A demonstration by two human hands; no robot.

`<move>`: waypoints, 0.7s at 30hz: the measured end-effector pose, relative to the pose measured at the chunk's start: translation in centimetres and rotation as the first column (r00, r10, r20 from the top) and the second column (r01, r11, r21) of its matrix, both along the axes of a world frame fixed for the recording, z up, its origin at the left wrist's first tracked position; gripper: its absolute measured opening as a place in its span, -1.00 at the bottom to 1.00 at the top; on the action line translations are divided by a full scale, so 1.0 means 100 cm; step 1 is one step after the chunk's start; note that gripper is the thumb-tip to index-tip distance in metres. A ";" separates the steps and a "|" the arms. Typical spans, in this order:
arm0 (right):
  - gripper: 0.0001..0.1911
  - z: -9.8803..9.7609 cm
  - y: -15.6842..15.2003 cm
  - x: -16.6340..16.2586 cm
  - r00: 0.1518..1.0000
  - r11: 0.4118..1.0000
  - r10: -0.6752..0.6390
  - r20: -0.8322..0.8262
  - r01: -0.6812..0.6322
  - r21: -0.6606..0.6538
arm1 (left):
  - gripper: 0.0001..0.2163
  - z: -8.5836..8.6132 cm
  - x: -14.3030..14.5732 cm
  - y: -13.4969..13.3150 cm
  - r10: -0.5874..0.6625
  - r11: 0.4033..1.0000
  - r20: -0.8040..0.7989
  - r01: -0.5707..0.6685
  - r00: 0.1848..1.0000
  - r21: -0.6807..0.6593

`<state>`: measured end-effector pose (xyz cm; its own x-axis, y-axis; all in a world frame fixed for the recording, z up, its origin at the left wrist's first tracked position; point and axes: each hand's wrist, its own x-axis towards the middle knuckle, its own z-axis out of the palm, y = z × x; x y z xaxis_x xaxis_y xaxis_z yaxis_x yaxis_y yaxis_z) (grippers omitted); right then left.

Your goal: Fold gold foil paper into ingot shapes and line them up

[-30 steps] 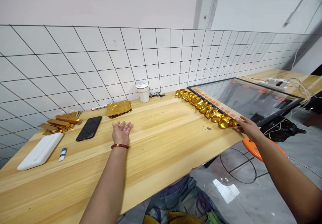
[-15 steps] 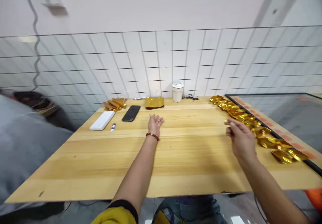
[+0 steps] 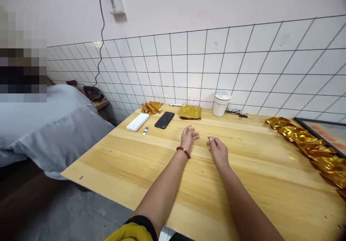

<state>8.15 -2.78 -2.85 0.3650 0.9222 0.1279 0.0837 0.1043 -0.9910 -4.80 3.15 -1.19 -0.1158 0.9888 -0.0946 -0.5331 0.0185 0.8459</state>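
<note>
My left hand (image 3: 187, 139), with a red bead bracelet at the wrist, hovers over the middle of the wooden table (image 3: 129, 165). Its fingers are apart and slightly bent, with nothing in them. Just to its right is my right hand (image 3: 218, 151), thumb and fingers pressed together; whether something small is between them I cannot make out. A gap separates the two hands. Beyond my left hand lies a flat stack of gold foil sheets (image 3: 190, 112). On the right, folded gold foil pieces (image 3: 305, 140) form an overlapping row.
Left of my hands lie a black phone (image 3: 164, 120), a white power bank (image 3: 138, 122), a small white-and-blue tube (image 3: 145, 131) and gold-brown strips (image 3: 151, 107). A lidded white cup (image 3: 221, 104) and keys (image 3: 245, 116) are near the tiled wall. A person in grey (image 3: 62, 125) is at left.
My right hand has come left from beside the foil row to near my left hand. The view has turned left, showing more of the person. My left hand stays open.
</note>
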 end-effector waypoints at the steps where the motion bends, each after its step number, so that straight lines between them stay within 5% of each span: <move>1: -0.45 0.000 -0.001 0.000 1.000 1.000 0.010 0.023 -0.010 0.002 | -0.77 -0.001 0.001 -0.001 0.007 1.000 -0.005 -0.007 1.000 0.007; 7: -0.50 -0.001 0.001 -0.004 0.997 1.000 0.006 0.081 -0.006 0.000 | -0.83 -0.003 0.008 0.012 0.078 0.997 -0.161 -0.081 0.984 -0.011; 11: -0.62 0.007 -0.005 -0.010 0.974 1.000 0.022 0.224 -0.022 -0.002 | -0.89 0.008 -0.001 0.042 0.182 0.973 -0.481 -0.085 0.858 0.216; 13: -0.65 0.014 -0.008 -0.012 0.955 0.999 0.044 0.295 -0.042 -0.012 | -0.84 0.014 -0.007 0.064 0.282 0.930 -0.673 -0.023 0.684 0.367; 17: -0.69 0.026 -0.007 -0.013 0.902 0.994 0.060 0.427 -0.016 -0.107 | -0.55 0.017 -0.010 0.103 0.391 0.863 -0.915 0.305 0.102 0.403; 19: -0.70 0.029 -0.008 -0.013 0.879 0.994 0.064 0.473 -0.011 -0.113 | -0.46 0.018 -0.008 0.115 0.389 0.891 -0.909 0.311 -0.148 0.331; 21: -0.72 0.032 -0.009 -0.014 0.866 0.994 0.069 0.495 -0.015 -0.112 | -0.44 0.018 -0.007 0.124 0.307 0.945 -0.908 0.210 -0.287 0.253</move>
